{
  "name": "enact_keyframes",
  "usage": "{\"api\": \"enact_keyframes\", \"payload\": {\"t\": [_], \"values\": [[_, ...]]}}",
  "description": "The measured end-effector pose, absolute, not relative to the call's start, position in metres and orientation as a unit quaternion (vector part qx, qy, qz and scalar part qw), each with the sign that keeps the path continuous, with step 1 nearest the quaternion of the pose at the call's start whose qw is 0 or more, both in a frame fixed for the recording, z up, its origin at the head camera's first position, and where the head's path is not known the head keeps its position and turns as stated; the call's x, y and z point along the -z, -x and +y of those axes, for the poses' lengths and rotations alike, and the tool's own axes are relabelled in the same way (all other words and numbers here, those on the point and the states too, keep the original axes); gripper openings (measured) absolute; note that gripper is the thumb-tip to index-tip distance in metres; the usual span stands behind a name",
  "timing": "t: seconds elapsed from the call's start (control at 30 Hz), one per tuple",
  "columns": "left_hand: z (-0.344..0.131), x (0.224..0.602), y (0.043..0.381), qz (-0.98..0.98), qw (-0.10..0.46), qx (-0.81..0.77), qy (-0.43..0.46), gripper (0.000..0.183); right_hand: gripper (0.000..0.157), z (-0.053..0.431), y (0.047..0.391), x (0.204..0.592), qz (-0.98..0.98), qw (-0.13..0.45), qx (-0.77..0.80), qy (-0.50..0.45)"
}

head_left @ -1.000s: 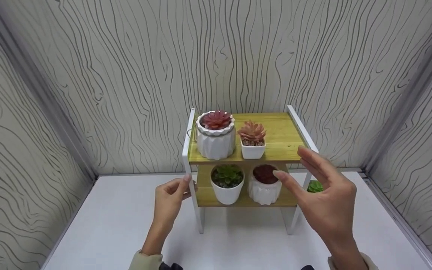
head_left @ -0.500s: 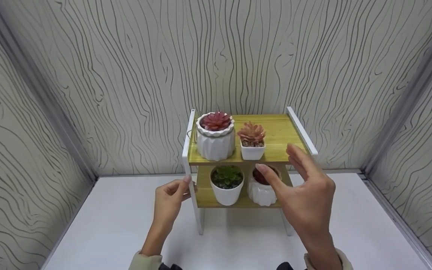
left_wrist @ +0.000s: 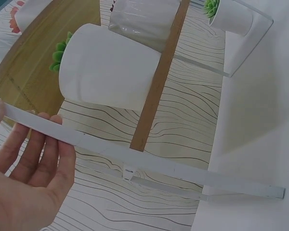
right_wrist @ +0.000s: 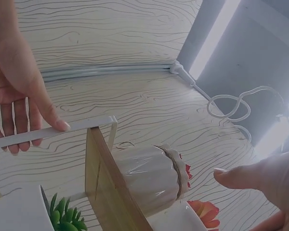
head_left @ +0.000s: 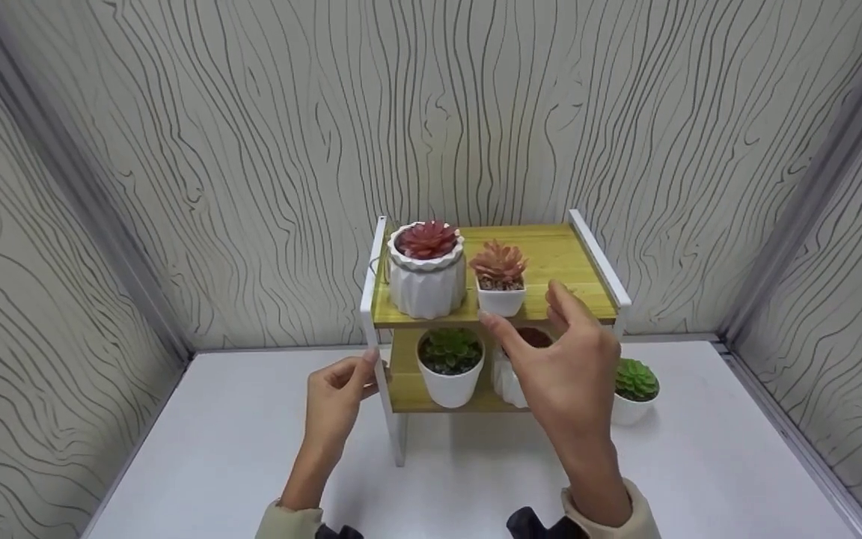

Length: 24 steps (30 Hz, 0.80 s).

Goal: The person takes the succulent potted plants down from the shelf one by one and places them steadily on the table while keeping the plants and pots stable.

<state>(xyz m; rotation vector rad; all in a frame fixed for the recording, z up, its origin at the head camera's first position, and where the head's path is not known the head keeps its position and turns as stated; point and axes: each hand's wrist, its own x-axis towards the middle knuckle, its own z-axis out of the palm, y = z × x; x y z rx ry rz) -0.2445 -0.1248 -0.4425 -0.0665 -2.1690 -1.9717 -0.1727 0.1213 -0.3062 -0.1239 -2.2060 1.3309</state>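
Observation:
A two-tier plant shelf (head_left: 558, 258) with wooden boards and a white metal frame stands on the table. My left hand (head_left: 337, 393) holds its left front post (left_wrist: 103, 144) between thumb and fingers. My right hand (head_left: 569, 374) is spread in a wide C just in front of the top board, nearest to a small square white pot with a pinkish-orange succulent (head_left: 500, 278). Its thumb (right_wrist: 241, 177) appears apart from that pot. Left of the small pot sits a larger fluted white pot (head_left: 427, 288) with a red succulent.
On the lower board are a white pot with a green succulent (head_left: 452, 370) and a fluted white pot (head_left: 507, 380), partly covered by my right hand. Another green succulent (head_left: 634, 389) in a white pot stands on the table (head_left: 715, 449), right of the shelf. Patterned walls (head_left: 251, 187) enclose the table.
My right hand has moved left, from the shelf's right side to the small square pot. The green plant on the table has come back into sight. My left hand stays on the post.

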Motion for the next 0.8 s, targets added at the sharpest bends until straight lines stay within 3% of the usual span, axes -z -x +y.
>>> {"api": "enact_keyframes", "payload": {"t": [0.2, 0.8], "values": [[-0.124, 0.442, 0.246, -0.730, 0.104, 0.675, 0.023, 0.035, 0.091, 0.113, 0.180, 0.307, -0.826, 0.264, -0.494, 0.059], [-0.124, 0.442, 0.244, -0.734, 0.106, 0.671, 0.016, 0.037, 0.080, 0.083, 0.205, 0.314, -0.798, 0.304, -0.506, 0.121]]}}
